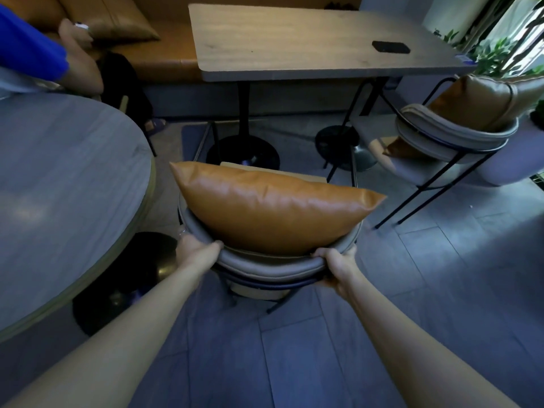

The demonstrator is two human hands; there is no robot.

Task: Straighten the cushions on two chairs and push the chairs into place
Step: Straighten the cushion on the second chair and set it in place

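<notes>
Both hands — left hand [196,251], right hand [335,265] — have fingers clamped on the chair [266,267] back's padded rim; the cushion [273,207] looks soft, light — the chair should slide easily.

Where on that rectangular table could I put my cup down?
Nearly all of the rectangular table is bare wood. Only the black phone lies near its right edge, so the left and middle are free. The round table at left looks bare too. Below, table bases and the near chair crowd the floor.
</notes>
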